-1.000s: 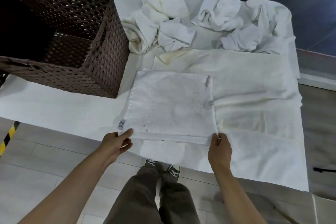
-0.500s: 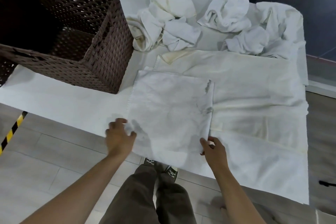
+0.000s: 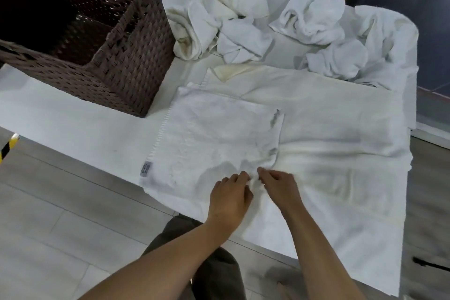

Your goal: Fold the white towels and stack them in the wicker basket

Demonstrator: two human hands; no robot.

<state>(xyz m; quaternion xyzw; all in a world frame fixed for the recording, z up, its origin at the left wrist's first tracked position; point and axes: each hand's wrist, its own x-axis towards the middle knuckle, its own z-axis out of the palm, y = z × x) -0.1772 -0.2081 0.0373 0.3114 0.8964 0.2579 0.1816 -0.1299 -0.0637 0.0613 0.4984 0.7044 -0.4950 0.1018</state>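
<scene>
A white towel [image 3: 214, 136] lies flat on the table's near side, its small label at the near left corner. My left hand [image 3: 230, 196] and my right hand [image 3: 280, 186] meet at the middle of its near edge, fingers curled into the bunched cloth there. The dark brown wicker basket [image 3: 126, 61] stands at the far left, and what I see of its inside holds nothing. Several crumpled white towels [image 3: 231, 22] lie at the back, more of the crumpled white towels [image 3: 319, 22] to the right.
A larger cream towel [image 3: 341, 134] is spread under and to the right of the flat one, reaching the table's right edge. The white table [image 3: 73, 134] shows bare at the left front. Grey floor tiles and my legs lie below the near edge.
Both hands left the towel's near corners and came together at the middle of its near edge. The cloth is bunched there now. The camera moved closer.
</scene>
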